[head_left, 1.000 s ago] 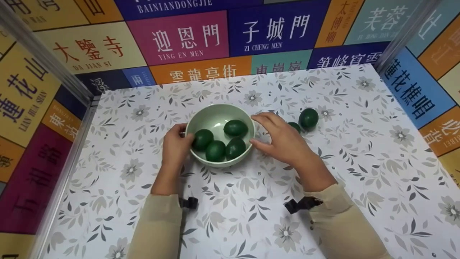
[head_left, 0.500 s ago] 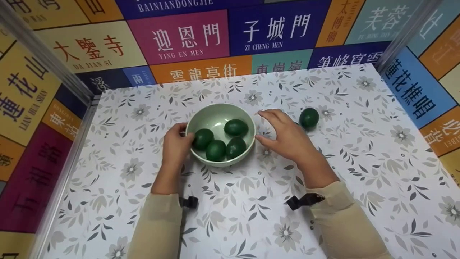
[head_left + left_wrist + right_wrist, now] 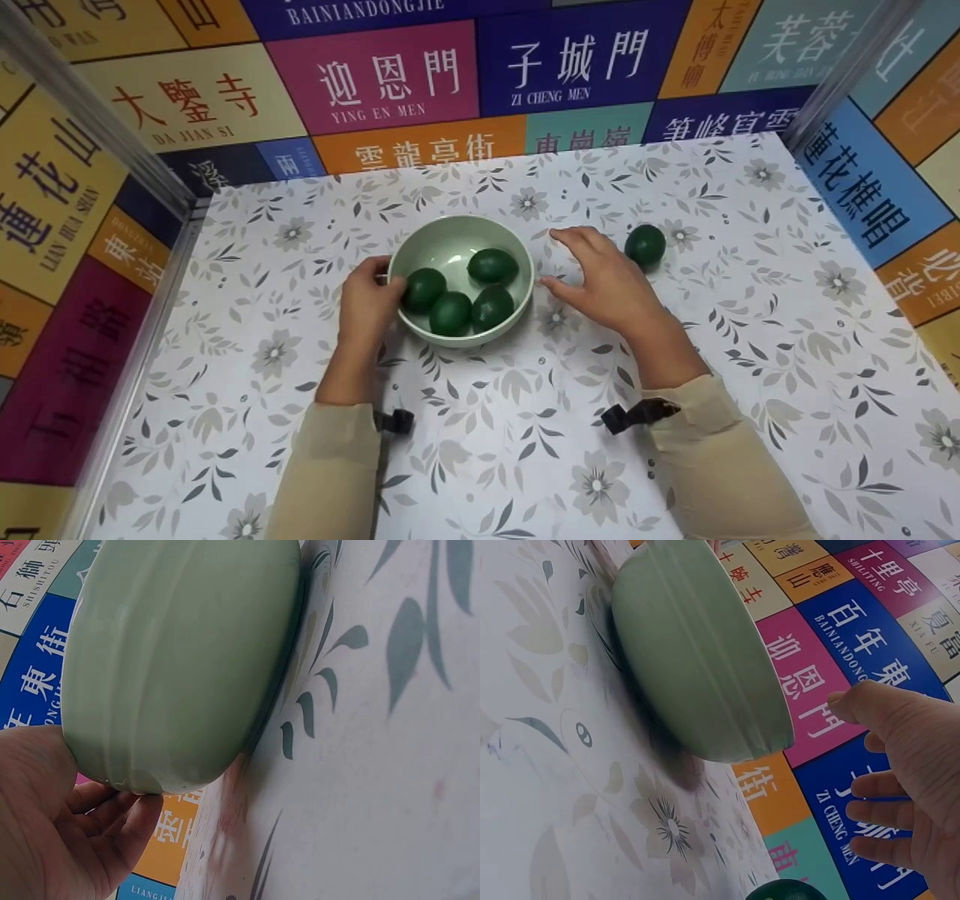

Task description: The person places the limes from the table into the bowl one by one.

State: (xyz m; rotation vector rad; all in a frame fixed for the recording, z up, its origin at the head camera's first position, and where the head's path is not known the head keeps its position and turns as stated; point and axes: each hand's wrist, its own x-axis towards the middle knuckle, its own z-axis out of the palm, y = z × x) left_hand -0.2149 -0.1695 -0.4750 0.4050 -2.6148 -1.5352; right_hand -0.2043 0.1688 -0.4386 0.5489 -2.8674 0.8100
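A pale green bowl (image 3: 461, 238) stands on the flowered tabletop, several dark green, smooth, egg-shaped fruits (image 3: 451, 313) lying inside. At its left side my left hand (image 3: 367, 304) pinches the rim, thumb over the edge. The left wrist view has this hand (image 3: 90, 832) with fingers curled under the bowl wall (image 3: 172, 667). My right hand (image 3: 619, 289) is held off the bowl's right side, thumb and fingers spread, nothing between them. In the right wrist view a gap separates that hand (image 3: 922, 787) from the bowl (image 3: 697, 652).
Another dark green fruit (image 3: 645, 246) lies on the table just beyond my right hand; the right wrist view catches the top of a green fruit (image 3: 786, 891) at its lower edge. Panels with large lettering (image 3: 390, 79) wall the table at the back and sides.
My right hand has drawn back rightward from the bowl's rim, and now covers a second fruit that partly showed beside the loose one. The left hand and bowl have stayed put.
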